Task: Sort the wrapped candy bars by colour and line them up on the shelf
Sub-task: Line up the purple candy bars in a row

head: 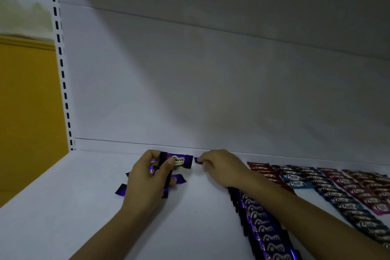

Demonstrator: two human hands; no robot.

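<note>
At the back edge of the white shelf (63, 207), near its middle, your left hand (147, 177) grips a clutch of purple-wrapped candy bars, the thumb curled over and pinning the top purple bar (180, 161), whose "Choco" lettering faces up. More loose purple bars (121, 189) poke out flat on the shelf from beneath that hand, one to its left and one to its right. Just beside it, your right hand (221, 167) has its fingers curled together on a second purple bar (197, 160), of which only one crimped end shows; the two held bars lie close together but apart. Below your right forearm, a purple row (263, 236) of overlapping bars runs from the back edge toward the front edge. To its right lie a short red row (260, 170), a blue row (295, 182), a magenta row (358, 194) and, nearest the right edge, a dark maroon row (377, 181), each side by side and slanting toward the front right corner. A slotted white upright (61, 69) stands at the back left corner beside a yellow wall (27, 112), and a plain white back panel (211, 91) rises behind the shelf.
</note>
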